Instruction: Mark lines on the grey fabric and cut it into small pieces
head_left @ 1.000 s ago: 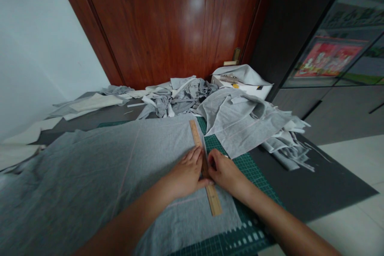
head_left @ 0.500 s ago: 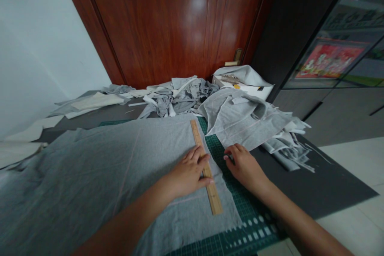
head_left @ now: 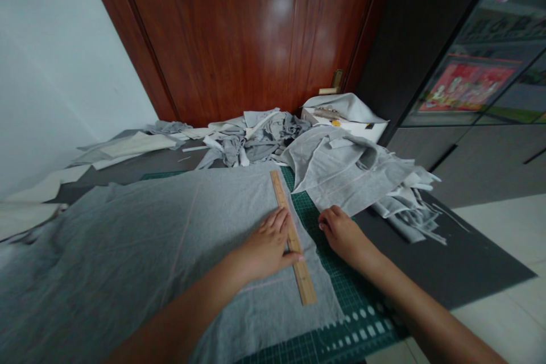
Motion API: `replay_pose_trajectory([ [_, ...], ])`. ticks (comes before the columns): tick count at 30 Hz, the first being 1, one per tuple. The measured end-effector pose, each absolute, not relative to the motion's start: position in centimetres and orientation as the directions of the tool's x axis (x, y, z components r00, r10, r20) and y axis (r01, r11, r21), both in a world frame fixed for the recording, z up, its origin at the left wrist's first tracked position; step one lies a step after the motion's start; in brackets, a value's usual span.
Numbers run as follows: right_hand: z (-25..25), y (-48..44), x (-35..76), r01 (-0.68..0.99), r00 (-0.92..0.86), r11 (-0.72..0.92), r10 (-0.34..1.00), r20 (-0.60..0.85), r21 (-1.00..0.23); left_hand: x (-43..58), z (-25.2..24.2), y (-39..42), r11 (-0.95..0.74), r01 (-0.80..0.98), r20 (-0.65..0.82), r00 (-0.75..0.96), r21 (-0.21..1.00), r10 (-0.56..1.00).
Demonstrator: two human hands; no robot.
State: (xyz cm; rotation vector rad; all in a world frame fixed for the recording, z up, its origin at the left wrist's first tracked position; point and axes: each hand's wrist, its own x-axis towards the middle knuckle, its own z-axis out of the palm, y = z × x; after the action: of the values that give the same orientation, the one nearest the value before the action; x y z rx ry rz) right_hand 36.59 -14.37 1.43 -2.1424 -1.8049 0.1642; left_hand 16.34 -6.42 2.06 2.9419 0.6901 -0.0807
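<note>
A wooden ruler lies aslant on a wide sheet of grey cloth near its right edge. My left hand rests flat across the cloth and the ruler's left edge, thumb and fingers spread, pressing rather than gripping. Faint pinkish lines run over the cloth. To the right of the ruler, my right hand hovers over or rests on the green cutting mat, its fingers curled together. Whatever may be inside that curl is hidden. The mat shows a grid and pale printed shapes near its front edge.
Cut grey cloth pieces are stacked right of the mat, with strips trailing beyond. A heap of scraps and a white box stand at the back by the door. Pale cloth strips line the left side of the dark table.
My left index finger has come down flat beside the others on the ruler. The fingers of my right hand have drawn closer together. The ruler and cloth have stayed in place.
</note>
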Motion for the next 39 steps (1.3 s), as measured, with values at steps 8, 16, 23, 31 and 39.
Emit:
replay_pose_trajectory([
  [8, 1.5, -14.4, 37.1, 0.915, 0.193, -0.144, 0.977, 0.095, -0.376, 16.4, 2.4, -6.6, -0.886, 0.45, -0.089, 0.893, 0.115, 0.442],
  [16, 2.6, -13.2, 34.8, 0.779, 0.095, 0.051, 0.976, 0.198, -0.625, 16.4, 2.0, -6.4, -0.885, 0.448, -0.085, 0.894, 0.127, 0.44],
  [23, 2.9, -12.2, 33.1, 0.659, 0.143, -0.03, 0.986, 0.086, -0.752, 16.5, 2.2, -6.5, -0.89, 0.446, -0.114, 0.893, 0.099, 0.435],
  [31, 1.7, -12.4, 33.4, 0.748, 0.148, -0.013, 0.978, 0.148, -0.664, 16.4, 2.2, -6.6, -0.888, 0.447, -0.099, 0.894, 0.106, 0.437],
  [39, 1.3, -12.4, 33.1, 0.787, 0.152, -0.007, 0.971, 0.182, -0.617, 16.4, 1.8, -6.5, -0.895, 0.432, -0.05, 0.902, 0.108, 0.429],
])
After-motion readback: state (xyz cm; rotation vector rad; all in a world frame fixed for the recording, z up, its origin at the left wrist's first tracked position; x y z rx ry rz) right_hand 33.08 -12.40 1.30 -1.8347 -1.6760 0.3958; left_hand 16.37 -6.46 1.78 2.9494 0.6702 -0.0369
